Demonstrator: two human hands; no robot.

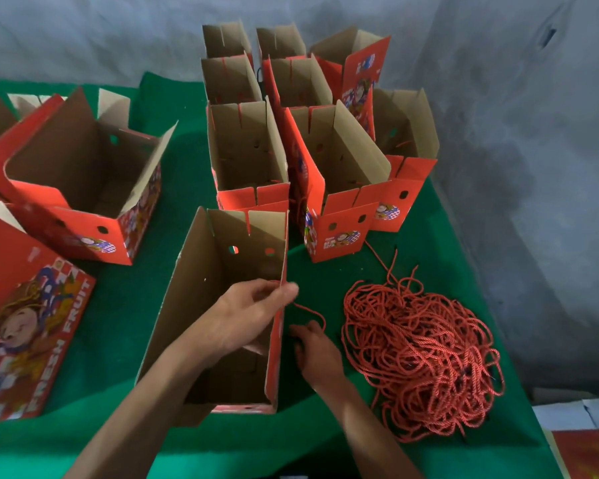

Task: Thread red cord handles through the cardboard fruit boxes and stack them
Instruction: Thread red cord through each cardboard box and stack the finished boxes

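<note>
Cardboard fruit box, open at the top, stands on the green cloth in the near middle of the head view, brown inside and red outside, with two round holes in its far wall. The left hand reaches into it from the near side and grasps the top edge of the right wall, fingers curled over the rim and the thumb tip showing on the outer face. A single red cord leaves that wall just beside the thumb and loops down to the right hand, which sits low on the cloth outside the box, close against the right wall. Its fingers are bent around the cord's end, though motion blur hides exactly how they pinch it.

Just to the right of that hand lies a tangled heap of red cords, with a few loose strands trailing towards the far boxes. Behind the near box stand two rows of upright open boxes, close together, flaps raised, some with red cord ends showing through their holes. To the left, another open box sits tilted, and a flat printed box face reading FRESH FRUIT lies at the left edge. A grey wall rises behind the table.
</note>
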